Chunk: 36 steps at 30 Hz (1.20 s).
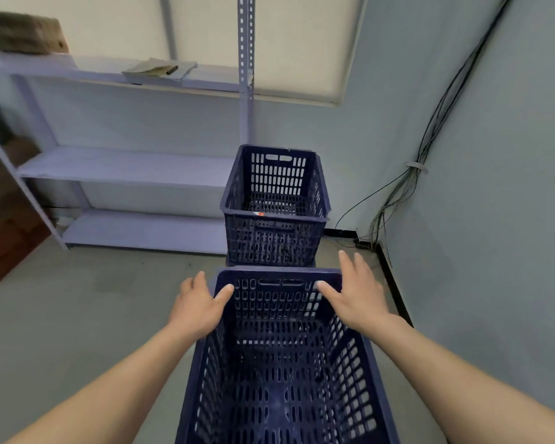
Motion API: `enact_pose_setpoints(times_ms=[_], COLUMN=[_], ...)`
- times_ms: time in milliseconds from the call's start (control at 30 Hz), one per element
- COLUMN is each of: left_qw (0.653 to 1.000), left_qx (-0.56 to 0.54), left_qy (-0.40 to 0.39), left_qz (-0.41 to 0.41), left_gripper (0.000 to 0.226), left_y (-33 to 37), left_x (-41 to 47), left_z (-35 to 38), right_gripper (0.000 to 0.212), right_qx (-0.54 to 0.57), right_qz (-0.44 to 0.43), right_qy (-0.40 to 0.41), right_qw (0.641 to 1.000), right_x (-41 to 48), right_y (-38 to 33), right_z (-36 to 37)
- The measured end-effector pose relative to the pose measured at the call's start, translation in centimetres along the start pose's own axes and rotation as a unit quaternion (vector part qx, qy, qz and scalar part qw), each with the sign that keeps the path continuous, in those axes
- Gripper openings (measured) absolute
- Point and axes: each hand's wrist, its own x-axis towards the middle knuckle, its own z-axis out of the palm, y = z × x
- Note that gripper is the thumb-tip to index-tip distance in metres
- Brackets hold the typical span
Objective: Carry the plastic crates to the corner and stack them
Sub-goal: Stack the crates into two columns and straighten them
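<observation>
The near crate (279, 363), dark blue slotted plastic, is sitting low in front of the person. The left hand (199, 302) is clasping its far left corner, thumb inside the rim and fingers outside. The right hand (354, 293) is resting on the far right corner, fingers straight and spread. Just beyond, the far crate (274, 241) is standing by the shelving unit (125, 165) near the room's corner.
</observation>
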Motion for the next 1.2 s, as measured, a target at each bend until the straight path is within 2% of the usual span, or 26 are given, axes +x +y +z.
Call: enact_pose_setpoints(times_ms=[167, 367, 533, 633, 733, 833, 967, 1200], left_qw=[0.999, 0.997, 0.992, 0.996, 0.999, 0.997, 0.997, 0.995], left_qx=[-0.027, -0.038, -0.05, -0.039, 0.004, 0.05, 0.053, 0.045], left_qy=[-0.01, -0.02, -0.05, -0.028, 0.021, 0.018, 0.025, 0.062], left_qz=[-0.035, -0.066, -0.1, -0.075, -0.048, -0.047, -0.053, -0.071], left_gripper=[0.083, 0.082, 0.086, 0.082, 0.069, 0.082, 0.083, 0.084], left_y=[-1.5, -4.1, -8.0, -9.7, -10.6, -10.9, -11.2, -10.5], left_x=[-6.9, -11.6, -13.2, -14.2, -14.9, -15.9, -16.1, -15.8], left_z=[2.3, 4.3, 7.2, 9.0, 9.3, 9.3, 9.7, 10.7], right_gripper=[0.085, 0.086, 0.094, 0.095, 0.096, 0.094, 0.1, 0.092], right_qx=[-0.014, -0.009, 0.021, 0.044, 0.051, 0.036, 0.027, 0.036], right_qz=[0.003, 0.025, 0.086, 0.112, 0.107, 0.112, 0.104, 0.084], right_qy=[-0.034, -0.068, -0.122, -0.151, -0.123, -0.099, -0.098, -0.091], right_qw=[0.999, 0.997, 0.989, 0.981, 0.985, 0.988, 0.989, 0.992], right_x=[-5.2, -10.5, -14.8, -17.3, -19.0, -18.8, -18.1, -17.3], right_y=[4.2, 6.0, 8.3, 9.3, 9.7, 9.8, 10.0, 10.4], right_z=[1.0, 2.7, 6.1, 8.3, 9.8, 10.1, 10.2, 9.9])
